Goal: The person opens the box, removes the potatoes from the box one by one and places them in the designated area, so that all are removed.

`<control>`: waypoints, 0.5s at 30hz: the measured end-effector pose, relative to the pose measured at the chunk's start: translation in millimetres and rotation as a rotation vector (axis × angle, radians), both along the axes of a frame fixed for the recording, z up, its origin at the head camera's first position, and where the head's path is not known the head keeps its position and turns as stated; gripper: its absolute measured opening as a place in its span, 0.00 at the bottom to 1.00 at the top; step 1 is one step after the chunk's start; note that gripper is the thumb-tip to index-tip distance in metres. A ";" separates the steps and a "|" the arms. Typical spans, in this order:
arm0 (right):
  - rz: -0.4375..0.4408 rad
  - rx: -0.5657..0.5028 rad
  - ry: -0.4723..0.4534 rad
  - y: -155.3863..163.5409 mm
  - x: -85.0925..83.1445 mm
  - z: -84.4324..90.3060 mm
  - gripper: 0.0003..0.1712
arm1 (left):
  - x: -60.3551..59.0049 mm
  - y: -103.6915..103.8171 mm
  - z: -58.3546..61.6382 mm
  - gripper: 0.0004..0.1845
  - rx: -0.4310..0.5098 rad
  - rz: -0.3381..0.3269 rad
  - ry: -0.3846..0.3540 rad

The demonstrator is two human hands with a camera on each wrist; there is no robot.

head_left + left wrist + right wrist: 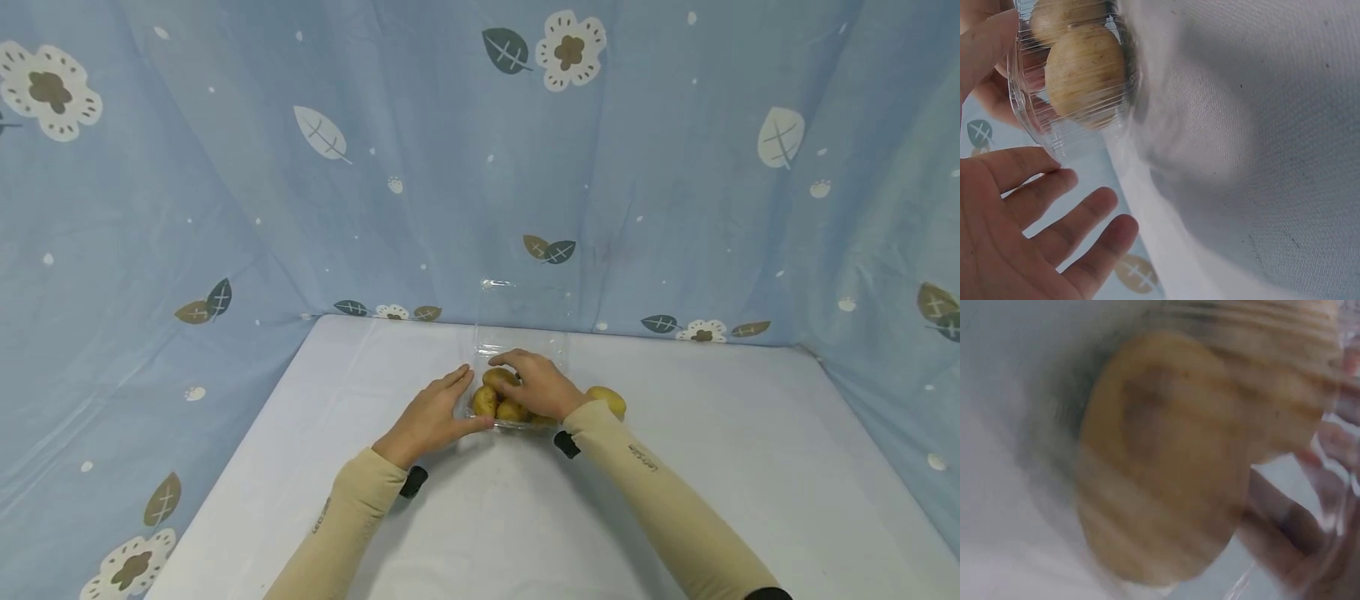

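Your left hand (429, 421) lies flat on the white worktop (750, 467) with fingers straight and relaxed, its fingertips against the left wall of the clear plastic clamshell box (525, 333); the left wrist view shows the same hand (1029, 231) spread, fingers apart, holding nothing. The box sits near the middle of the worktop, toward the back, its lid standing open against the blue flowered cloth (225, 167). Judge that box as thin, ribbed and springy: it will likely flex and slide if you squeeze the walls, so steady it low at the base or by the rim corners. Inside it lie several potatoes (498, 400), and through the ribbed wall one potato (1085, 72) shows up close; they look firm, rounded and fairly heavy for their size, with dry skin that should not slip, best taken around the middle. Your right hand (536, 385) is curled over the potatoes in the box, fingers bent on the top one; the right wrist view is too blurred to confirm the hold. One loose potato (609, 400) lies just right of the box, beside your right sleeve (645, 492). That sleeve carries small dark lettering, too small to read; the box shows no label.
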State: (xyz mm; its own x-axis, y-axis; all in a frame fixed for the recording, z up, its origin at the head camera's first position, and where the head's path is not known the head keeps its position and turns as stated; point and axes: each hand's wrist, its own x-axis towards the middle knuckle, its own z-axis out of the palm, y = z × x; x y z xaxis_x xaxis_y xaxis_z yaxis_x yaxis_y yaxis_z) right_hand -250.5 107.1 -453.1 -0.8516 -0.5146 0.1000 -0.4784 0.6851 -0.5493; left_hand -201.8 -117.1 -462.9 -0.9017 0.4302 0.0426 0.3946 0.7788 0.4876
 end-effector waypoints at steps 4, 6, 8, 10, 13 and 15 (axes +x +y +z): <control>0.009 0.022 -0.009 -2.1 -0.5 -1.0 0.21 | 0.3 0.8 0.9 0.53 -0.001 -0.001 -0.002; 0.010 0.039 -0.017 -3.2 -0.2 -0.8 0.21 | 0.4 1.3 1.3 0.53 -0.003 -0.001 -0.003; 0.013 0.045 -0.015 -4.3 0.4 -0.3 0.20 | 0.7 1.2 1.5 0.53 -0.003 0.000 -0.005; 0.015 0.051 -0.011 -4.7 0.7 -0.3 0.18 | 0.7 1.2 1.4 0.52 0.001 -0.001 -0.003; 0.017 0.047 -0.007 -4.5 1.0 -0.9 0.16 | 0.8 1.4 1.2 0.52 0.003 0.000 -0.001; 0.008 0.041 -0.007 -4.3 0.7 -1.9 0.15 | 0.7 1.8 1.0 0.52 0.000 0.000 0.000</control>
